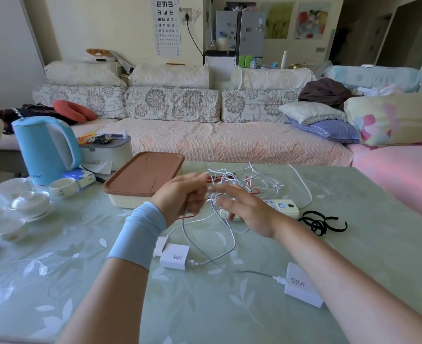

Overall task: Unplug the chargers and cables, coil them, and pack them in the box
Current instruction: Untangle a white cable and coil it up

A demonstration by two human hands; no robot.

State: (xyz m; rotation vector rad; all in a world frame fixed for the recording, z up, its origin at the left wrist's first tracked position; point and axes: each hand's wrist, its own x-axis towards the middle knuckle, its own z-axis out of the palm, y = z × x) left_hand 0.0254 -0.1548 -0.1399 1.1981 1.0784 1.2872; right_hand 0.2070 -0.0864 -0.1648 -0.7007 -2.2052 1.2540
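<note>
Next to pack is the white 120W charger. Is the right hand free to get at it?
Probably yes: the right hand is open, fingers spread over the tangled white cables, and the white 120W charger lies uncovered on the table near that forearm.

Left hand (pixel 180 194) raised mid-frame, fingers curled into loose fist, thumb side up, pale blue sleeve (pixel 138 234) round wrist. Right hand (pixel 242 207) just beside it, palm turned left, fingers (pixel 226 188) spread and blurred. Both forearms bare, angled inward.

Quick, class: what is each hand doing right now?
Left hand: closed, gripping thin white and red cables.
Right hand: open, fingers spread, blurred; holding nothing clear.
</note>
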